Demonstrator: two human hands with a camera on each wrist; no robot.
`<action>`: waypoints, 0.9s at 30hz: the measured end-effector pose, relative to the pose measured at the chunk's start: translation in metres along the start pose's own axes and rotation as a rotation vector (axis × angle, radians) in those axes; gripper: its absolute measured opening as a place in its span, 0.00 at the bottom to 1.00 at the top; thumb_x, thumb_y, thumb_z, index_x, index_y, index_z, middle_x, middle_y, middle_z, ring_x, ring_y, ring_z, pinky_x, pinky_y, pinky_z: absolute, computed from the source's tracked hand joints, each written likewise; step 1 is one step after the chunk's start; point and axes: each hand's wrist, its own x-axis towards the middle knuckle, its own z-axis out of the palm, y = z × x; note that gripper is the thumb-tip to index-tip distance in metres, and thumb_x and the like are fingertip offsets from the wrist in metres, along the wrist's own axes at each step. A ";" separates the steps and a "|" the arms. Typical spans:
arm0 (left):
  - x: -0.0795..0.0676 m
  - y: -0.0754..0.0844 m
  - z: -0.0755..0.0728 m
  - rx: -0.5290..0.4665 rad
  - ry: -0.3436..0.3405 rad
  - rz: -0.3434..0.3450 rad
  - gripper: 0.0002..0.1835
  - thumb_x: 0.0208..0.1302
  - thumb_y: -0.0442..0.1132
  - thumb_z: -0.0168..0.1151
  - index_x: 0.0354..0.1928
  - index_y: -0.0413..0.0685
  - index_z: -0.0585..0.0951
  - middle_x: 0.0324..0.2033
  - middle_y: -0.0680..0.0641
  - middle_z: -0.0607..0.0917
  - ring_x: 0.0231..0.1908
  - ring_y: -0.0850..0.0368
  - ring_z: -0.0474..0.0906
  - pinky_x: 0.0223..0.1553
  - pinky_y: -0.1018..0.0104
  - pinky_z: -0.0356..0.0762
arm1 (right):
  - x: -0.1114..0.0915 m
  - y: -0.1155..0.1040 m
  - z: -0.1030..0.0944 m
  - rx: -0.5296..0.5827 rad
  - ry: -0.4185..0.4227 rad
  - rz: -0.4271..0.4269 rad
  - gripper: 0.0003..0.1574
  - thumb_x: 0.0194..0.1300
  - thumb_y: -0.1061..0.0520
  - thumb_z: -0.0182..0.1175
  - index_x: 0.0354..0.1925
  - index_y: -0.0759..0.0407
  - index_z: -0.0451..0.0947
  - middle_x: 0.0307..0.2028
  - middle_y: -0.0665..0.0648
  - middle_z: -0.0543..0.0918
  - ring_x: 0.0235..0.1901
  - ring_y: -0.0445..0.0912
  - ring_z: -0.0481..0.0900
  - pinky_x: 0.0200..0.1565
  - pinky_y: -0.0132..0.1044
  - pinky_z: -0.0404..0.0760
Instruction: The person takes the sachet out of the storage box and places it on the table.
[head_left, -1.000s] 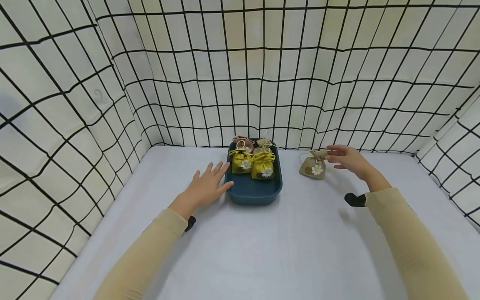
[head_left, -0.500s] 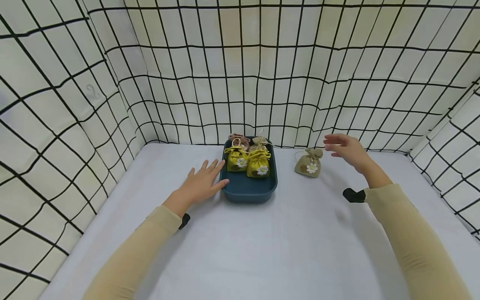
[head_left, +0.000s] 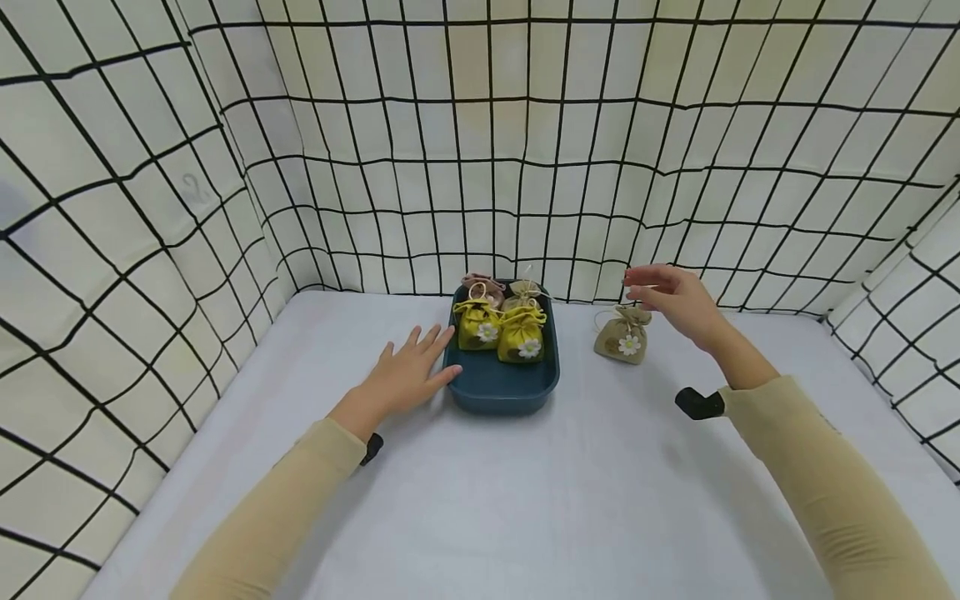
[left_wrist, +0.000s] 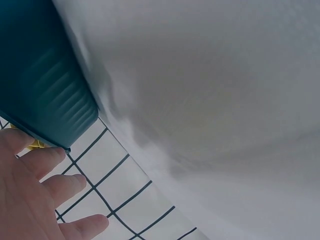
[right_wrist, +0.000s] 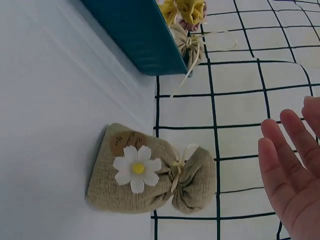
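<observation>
A dark blue plastic tray point(head_left: 501, 398) stands on the white table. Two yellow drawstring pouches with white daisies, a left one point(head_left: 477, 327) and a right one point(head_left: 521, 338), sit inside it. Behind them are a pink pouch point(head_left: 484, 290) and a beige pouch point(head_left: 523, 292), both partly hidden. My left hand point(head_left: 405, 372) spreads its fingers at the tray's left rim. To the tray's right, a burlap pouch point(head_left: 621, 340) with a daisy sits on the table, its neck tied with cord. My right hand point(head_left: 678, 307) hovers beside and above that pouch's neck, fingers extended and holding nothing.
A black wire grid point(head_left: 491, 185) backed by white sheeting rises behind the table, with further grid walls at left and right. The white tabletop point(head_left: 525, 500) stretches from the tray toward me.
My right hand was at the burlap pouch's neck, drew back to the right, and now has come left above it. The left hand stays at the tray; the head view shifts slightly.
</observation>
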 end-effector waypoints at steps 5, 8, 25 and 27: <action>-0.002 0.001 -0.001 -0.007 0.004 0.001 0.42 0.79 0.64 0.44 0.84 0.52 0.46 0.80 0.39 0.50 0.78 0.34 0.40 0.69 0.25 0.43 | 0.003 -0.009 0.017 0.010 -0.041 -0.035 0.25 0.79 0.57 0.57 0.67 0.68 0.72 0.61 0.67 0.79 0.54 0.50 0.81 0.52 0.31 0.80; -0.003 0.002 0.000 -0.003 -0.002 -0.006 0.42 0.79 0.64 0.44 0.84 0.52 0.46 0.80 0.39 0.50 0.78 0.34 0.40 0.69 0.25 0.43 | 0.005 -0.011 0.028 0.039 -0.069 -0.053 0.25 0.78 0.58 0.57 0.67 0.69 0.72 0.62 0.68 0.79 0.55 0.54 0.80 0.52 0.30 0.80; 0.002 0.002 -0.001 -0.011 -0.017 -0.012 0.42 0.79 0.65 0.41 0.84 0.53 0.44 0.80 0.40 0.49 0.78 0.35 0.38 0.70 0.25 0.41 | 0.029 -0.011 0.079 0.090 -0.163 0.029 0.31 0.77 0.61 0.58 0.73 0.67 0.64 0.67 0.68 0.74 0.64 0.60 0.76 0.62 0.54 0.76; 0.002 0.002 -0.001 -0.018 -0.021 -0.011 0.42 0.79 0.65 0.42 0.84 0.52 0.45 0.80 0.39 0.49 0.78 0.34 0.39 0.70 0.25 0.40 | 0.030 -0.009 0.085 0.084 -0.170 0.034 0.32 0.76 0.61 0.59 0.73 0.67 0.64 0.67 0.68 0.74 0.64 0.60 0.75 0.62 0.55 0.75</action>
